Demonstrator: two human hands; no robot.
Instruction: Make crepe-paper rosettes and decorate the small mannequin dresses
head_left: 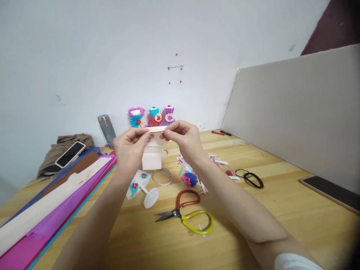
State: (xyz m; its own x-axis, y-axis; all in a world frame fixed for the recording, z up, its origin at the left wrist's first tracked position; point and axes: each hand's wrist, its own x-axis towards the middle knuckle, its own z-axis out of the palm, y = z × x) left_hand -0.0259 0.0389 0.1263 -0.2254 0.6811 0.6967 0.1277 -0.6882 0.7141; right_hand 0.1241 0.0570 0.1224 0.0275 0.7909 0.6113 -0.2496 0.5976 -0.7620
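A pale wall is standing behind the wooden surface; above that, the left hand and right hand, both nearly closed, are pinching a pale paper strip by its folded top edge (its length is hanging down); scissors are lying nearer; a ring is resting beyond them.

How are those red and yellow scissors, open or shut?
Open a little: the scissors lie on the table with their blade tips slightly apart and their handles spread.
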